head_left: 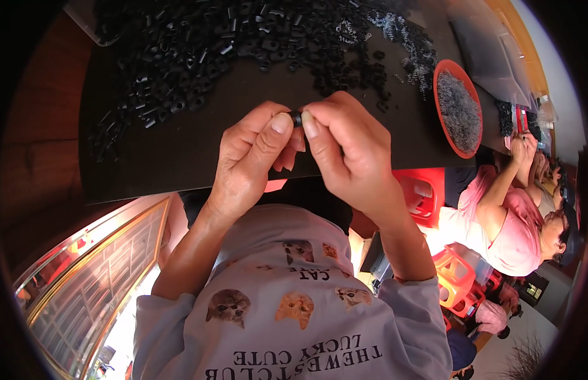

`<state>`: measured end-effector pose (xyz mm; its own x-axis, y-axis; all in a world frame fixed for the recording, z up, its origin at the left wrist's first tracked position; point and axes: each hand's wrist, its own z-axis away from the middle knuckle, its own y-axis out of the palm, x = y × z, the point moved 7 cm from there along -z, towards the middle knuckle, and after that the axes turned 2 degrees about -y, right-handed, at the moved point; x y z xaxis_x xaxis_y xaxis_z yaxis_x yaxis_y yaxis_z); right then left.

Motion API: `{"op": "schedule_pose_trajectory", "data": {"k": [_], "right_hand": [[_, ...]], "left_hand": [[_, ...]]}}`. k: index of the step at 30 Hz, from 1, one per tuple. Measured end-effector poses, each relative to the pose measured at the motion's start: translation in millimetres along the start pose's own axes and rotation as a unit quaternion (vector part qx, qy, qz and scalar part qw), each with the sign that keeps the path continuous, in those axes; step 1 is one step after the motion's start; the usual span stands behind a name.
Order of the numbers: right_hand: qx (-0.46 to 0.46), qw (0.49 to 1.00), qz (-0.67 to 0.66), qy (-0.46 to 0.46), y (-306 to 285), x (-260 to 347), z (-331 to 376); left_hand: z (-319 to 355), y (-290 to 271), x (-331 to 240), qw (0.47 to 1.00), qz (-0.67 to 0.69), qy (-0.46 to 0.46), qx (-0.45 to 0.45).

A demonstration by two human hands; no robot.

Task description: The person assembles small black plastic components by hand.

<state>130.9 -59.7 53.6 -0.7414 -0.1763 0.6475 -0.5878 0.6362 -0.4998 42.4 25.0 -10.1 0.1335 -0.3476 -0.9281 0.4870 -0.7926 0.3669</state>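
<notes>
Close to the table's near edge, my left hand (253,149) and my right hand (351,142) meet at the fingertips. Between them they pinch a small black plastic part (296,118), rounded and short like a little barrel. Thumb and forefinger of each hand press on it from either side and cover most of it. Beyond my hands a wide heap of small black plastic pieces (180,63) spreads over the dark table (161,161). Small metal springs (395,28) lie loose at the heap's right end.
Right of my hands stands an orange-red bowl (437,101) filled with small springs (462,114). A clear plastic bag (490,57) lies beyond it. Red stools (421,196) are by the table. A person in pink (519,234) sits farther right, hands raised over the work.
</notes>
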Motion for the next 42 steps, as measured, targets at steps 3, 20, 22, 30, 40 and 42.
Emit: {"op": "schedule_pose_trajectory", "data": {"k": [3,20,22,30,40,42], "right_hand": [[-0.003,1.0,0.028,-0.007,-0.8,4.4,2.6],[0.011,1.0,0.022,-0.005,-3.6,2.2,10.4],[0.005,1.0,-0.007,-0.002,-7.0,-1.3,10.9],[0.017,0.963,-0.229,0.139,1.1,-17.2,8.5],[-0.024,0.982,-0.166,0.09,-19.9,-16.6,6.4],[0.014,0.991,-0.124,0.049,-19.3,-9.6,4.1]], "left_hand": [[-0.9,1.2,-0.6,1.0,0.009,0.007,-0.002],[-3.9,4.3,-2.0,0.999,-0.039,0.009,0.005],[-4.8,5.8,-0.2,0.999,-0.032,-0.01,0.021],[-3.5,5.3,2.8,0.999,-0.009,-0.03,0.019],[-5.3,9.2,1.5,0.998,-0.029,-0.021,0.053],[-5.0,10.2,-0.4,0.998,-0.033,-0.015,0.056]]}}
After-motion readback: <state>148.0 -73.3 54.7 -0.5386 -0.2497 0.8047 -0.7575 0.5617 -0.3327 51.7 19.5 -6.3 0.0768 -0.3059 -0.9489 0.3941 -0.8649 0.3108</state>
